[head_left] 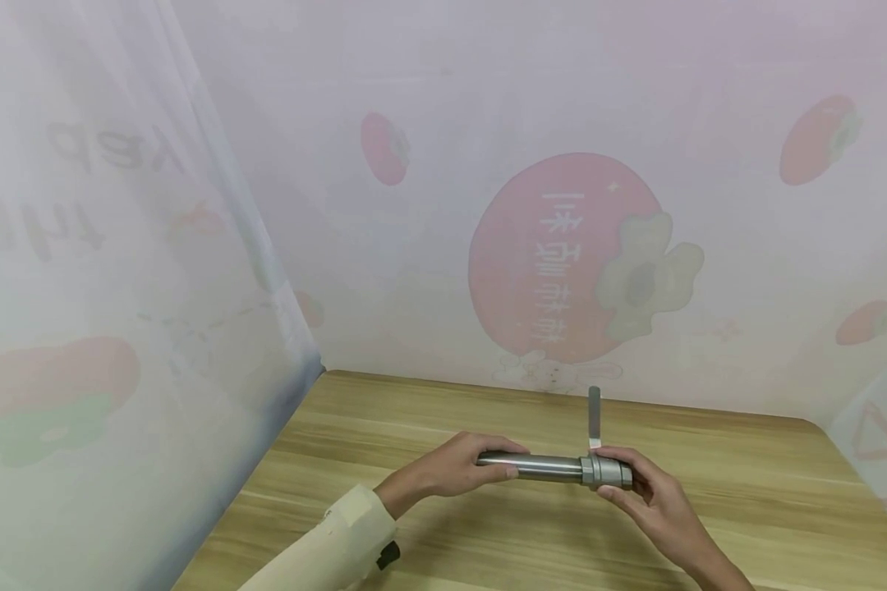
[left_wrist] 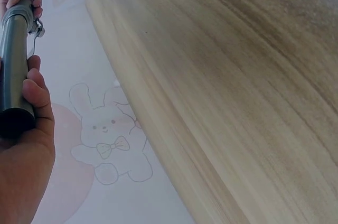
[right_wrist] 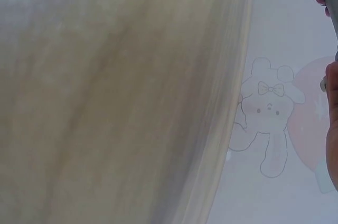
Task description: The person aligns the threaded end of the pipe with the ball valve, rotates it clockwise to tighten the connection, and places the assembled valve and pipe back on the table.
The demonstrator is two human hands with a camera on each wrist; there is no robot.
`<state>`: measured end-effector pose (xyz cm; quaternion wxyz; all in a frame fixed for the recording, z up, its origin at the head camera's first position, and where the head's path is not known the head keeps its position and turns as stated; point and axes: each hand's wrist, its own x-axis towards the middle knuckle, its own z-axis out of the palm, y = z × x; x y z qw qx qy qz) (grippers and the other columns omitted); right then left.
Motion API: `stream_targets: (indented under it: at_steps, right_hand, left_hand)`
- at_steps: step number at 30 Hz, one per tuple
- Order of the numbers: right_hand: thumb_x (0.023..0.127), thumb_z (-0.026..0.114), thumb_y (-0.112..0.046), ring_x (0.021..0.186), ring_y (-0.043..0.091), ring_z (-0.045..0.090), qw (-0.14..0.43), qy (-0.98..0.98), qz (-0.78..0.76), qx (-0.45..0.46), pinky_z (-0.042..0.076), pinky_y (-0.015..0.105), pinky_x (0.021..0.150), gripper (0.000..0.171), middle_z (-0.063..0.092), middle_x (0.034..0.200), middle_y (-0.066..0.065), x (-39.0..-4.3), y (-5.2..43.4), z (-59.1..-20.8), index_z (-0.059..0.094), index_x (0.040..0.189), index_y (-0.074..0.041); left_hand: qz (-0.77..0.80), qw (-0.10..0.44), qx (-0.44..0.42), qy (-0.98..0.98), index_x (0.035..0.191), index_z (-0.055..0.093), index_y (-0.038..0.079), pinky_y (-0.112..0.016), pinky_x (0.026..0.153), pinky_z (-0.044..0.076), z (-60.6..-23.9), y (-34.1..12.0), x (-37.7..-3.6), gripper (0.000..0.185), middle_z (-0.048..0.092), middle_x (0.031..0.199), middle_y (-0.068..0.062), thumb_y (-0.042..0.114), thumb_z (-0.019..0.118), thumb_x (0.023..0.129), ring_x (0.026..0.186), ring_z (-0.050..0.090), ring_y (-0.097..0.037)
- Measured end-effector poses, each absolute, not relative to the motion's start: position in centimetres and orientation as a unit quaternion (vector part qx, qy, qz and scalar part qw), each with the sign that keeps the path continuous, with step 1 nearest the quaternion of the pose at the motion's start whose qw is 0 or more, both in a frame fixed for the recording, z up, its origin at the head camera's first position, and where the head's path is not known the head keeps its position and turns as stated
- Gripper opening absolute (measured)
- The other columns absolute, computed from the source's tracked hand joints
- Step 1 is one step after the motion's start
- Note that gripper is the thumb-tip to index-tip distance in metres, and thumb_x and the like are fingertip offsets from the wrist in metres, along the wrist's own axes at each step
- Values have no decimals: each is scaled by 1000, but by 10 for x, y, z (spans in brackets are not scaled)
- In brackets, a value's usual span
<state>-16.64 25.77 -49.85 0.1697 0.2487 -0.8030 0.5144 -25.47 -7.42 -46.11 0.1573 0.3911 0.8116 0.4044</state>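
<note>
A shiny metal pipe (head_left: 550, 467) is held level above the table, joined at its right end to a ball valve (head_left: 604, 472). The valve's lever handle (head_left: 595, 414) points away toward the back wall. My left hand (head_left: 461, 465) grips the pipe's left end between thumb and fingers. Around the valve body at the other end, my right hand (head_left: 658, 501) holds with thumb and fingers. In the left wrist view the pipe's dark open end (left_wrist: 16, 121) faces the camera. Only a strip of the right hand (right_wrist: 331, 123) shows in the right wrist view.
Beneath the hands lies a wood-grain table (head_left: 369, 419). A pale curtain with strawberry prints (head_left: 429, 271) hangs behind its far edge, and another curtain (head_left: 118, 287) closes the left side. A small black object (head_left: 388, 556) shows at the left cuff.
</note>
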Motion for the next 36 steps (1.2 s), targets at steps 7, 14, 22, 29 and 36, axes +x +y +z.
stream_targets:
  at_steps: [7,14,22,29,36]
  right_hand:
    - [100,74,3,106,8,70,163,-808,513,241,61,22,84,47,69,137,-4,-166,259,-499,64,145,-8]
    - [100,74,5,107,5,70,163,-809,510,242,61,23,84,47,70,137,-4,-167,260,-499,64,145,-8]
    - [100,76,0,103,10,70,162,-817,500,236,61,24,82,45,71,136,-5,-168,260,-500,66,143,-11]
    - [100,76,1,100,6,69,160,-821,498,228,61,24,79,45,71,135,-1,-168,259,-499,67,142,-12]
    - [100,76,-1,99,7,70,158,-823,497,224,62,25,80,44,71,135,4,-168,258,-499,67,142,-12]
  left_hand:
    - [413,162,397,803,149,68,19,-22,86,55,-460,-75,-255,41,75,137,-2,33,68,110,98,67,-1]
    - [418,154,394,804,146,70,22,-22,85,54,-461,-74,-254,41,76,133,1,32,74,106,97,66,-1]
    - [410,131,404,807,146,70,23,-21,87,54,-461,-75,-254,42,76,136,0,27,77,104,99,65,-1]
    - [412,104,421,801,144,70,23,-22,91,55,-462,-75,-254,45,74,138,4,21,81,100,105,65,0]
    - [393,88,423,812,147,69,25,-22,91,54,-463,-74,-254,51,73,136,5,19,83,99,106,64,0]
